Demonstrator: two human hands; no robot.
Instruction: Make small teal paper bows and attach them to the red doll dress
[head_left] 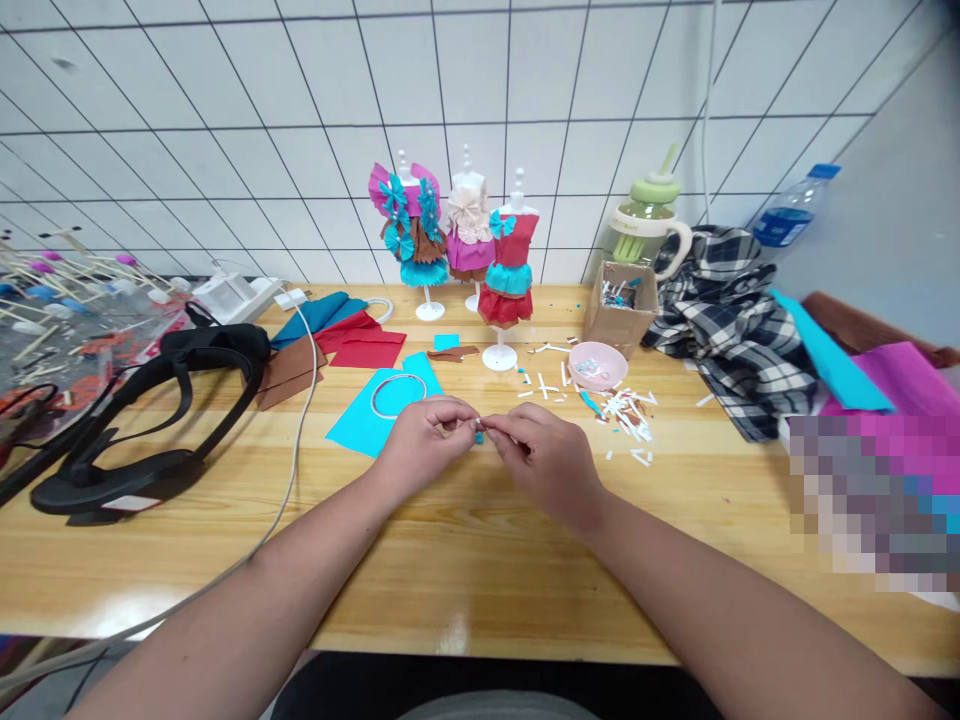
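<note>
My left hand [429,440] and my right hand [547,455] meet fingertip to fingertip above the middle of the wooden table [465,560]. Both are pinched closed around something tiny, partly blue and whitish, too small to make out. Beside my left hand lies a bright blue paper sheet [356,425] with a thin ring [376,397] on it. A pink bowl [598,367] holding small shiny bits stands beyond my right hand, near scattered white paper strips [634,415].
Several mini mannequins in paper dresses [513,265] stand at the back. A cardboard box [619,315], green-lidded cup [651,225] and plaid cloth [727,330] are right. Red paper [367,349], a black headset [187,440] and a white cable [298,450] lie left.
</note>
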